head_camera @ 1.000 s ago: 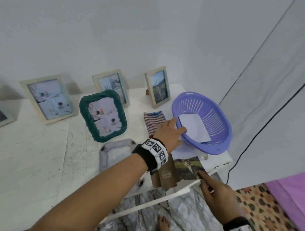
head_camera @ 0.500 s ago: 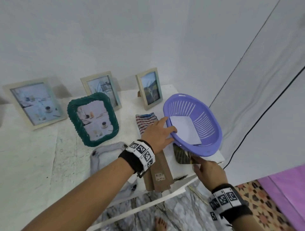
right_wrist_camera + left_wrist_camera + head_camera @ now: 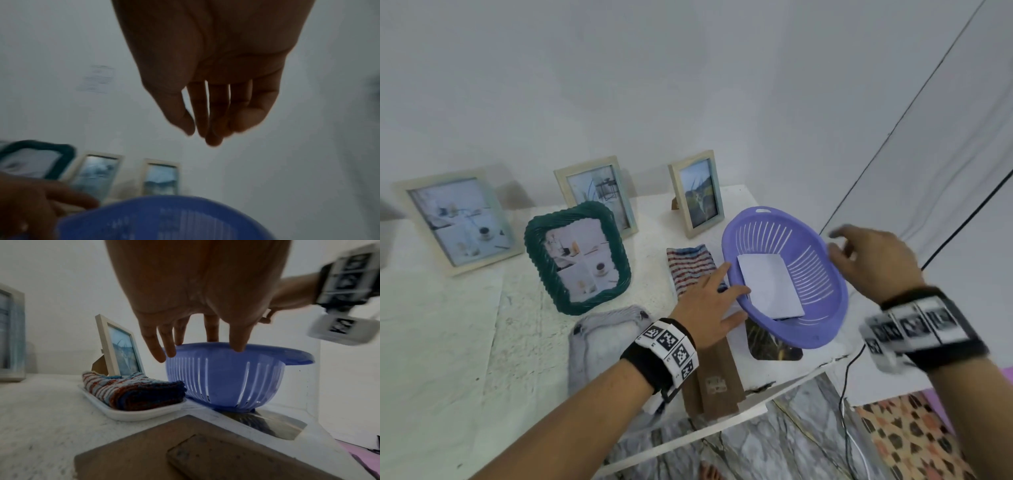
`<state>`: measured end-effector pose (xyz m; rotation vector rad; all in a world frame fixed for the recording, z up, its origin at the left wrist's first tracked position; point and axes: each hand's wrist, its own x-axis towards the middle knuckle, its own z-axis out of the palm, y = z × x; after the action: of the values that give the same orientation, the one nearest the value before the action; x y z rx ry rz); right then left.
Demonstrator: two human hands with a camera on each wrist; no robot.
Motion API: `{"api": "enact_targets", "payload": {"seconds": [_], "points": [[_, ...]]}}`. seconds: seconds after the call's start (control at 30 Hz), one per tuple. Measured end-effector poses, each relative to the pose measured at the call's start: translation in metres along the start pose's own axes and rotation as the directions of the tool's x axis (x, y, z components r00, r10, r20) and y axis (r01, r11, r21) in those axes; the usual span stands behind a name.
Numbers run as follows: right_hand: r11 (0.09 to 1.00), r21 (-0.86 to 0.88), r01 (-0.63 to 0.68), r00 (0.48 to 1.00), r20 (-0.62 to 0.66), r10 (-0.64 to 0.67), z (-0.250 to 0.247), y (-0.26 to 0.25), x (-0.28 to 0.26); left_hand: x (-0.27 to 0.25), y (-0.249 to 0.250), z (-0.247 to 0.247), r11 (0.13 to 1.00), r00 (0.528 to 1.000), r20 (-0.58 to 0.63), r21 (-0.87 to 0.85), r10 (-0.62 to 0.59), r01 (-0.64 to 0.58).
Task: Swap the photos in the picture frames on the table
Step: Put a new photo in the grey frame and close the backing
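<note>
In the head view, the right hand has been raised from the table edge, where it lay half a second ago, to beside the basket's far rim; its fingers are spread and nothing is held. The left hand remains on the near rim, and the basket is tilted. A photo is seen under it, partly covered; a white sheet lies inside.

In the left wrist view, the left fingers are pressed on the rim, slightly apart, with the photo below them on the table.

In the right wrist view, blurred, the right fingers hang loosely together above the basket.
</note>
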<state>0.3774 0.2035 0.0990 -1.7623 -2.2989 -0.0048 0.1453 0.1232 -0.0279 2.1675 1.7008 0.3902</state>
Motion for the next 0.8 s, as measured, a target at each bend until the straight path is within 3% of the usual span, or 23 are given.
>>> {"api": "enact_targets", "payload": {"seconds": [0.1,0.2,0.27,0.4,0.53,0.7,0.8], "points": [[0.965,-0.141,0.220,0.951,0.253,-0.180,0.024,-0.040,0.058,0.001,0.000,-0.002,1.000,0.999,0.028,0.016,-0.014,0.014],[0.895,-0.299,0.331,0.851,0.504,-0.146,0.064,-0.061,0.098,0.000,0.001,-0.004,1.000,1.000,0.025,0.017,-0.006,0.005],[0.864,-0.352,0.361,0.810,0.578,-0.103,0.090,-0.060,0.110,0.000,0.001,-0.005,1.000,0.999,0.042,0.002,-0.008,0.008],[0.780,-0.465,0.419,0.764,0.645,-0.026,0.121,-0.055,0.114,0.000,0.000,-0.006,1.000,0.999,0.048,-0.004,0.006,-0.005],[0.792,-0.434,0.430,0.740,0.671,-0.033,0.136,-0.058,0.115,0.000,0.000,-0.006,1.000,0.998,0.059,-0.008,0.008,-0.008],[0.829,-0.425,0.363,0.789,0.613,-0.032,0.132,-0.056,0.106,-0.001,0.001,-0.008,1.000,0.998,0.065,-0.023,-0.008,0.010],[0.845,-0.427,0.323,0.833,0.552,-0.039,0.126,-0.054,0.106,-0.005,-0.001,-0.007,0.994,1.000,-0.005,-0.106,-0.009,0.009]]}}
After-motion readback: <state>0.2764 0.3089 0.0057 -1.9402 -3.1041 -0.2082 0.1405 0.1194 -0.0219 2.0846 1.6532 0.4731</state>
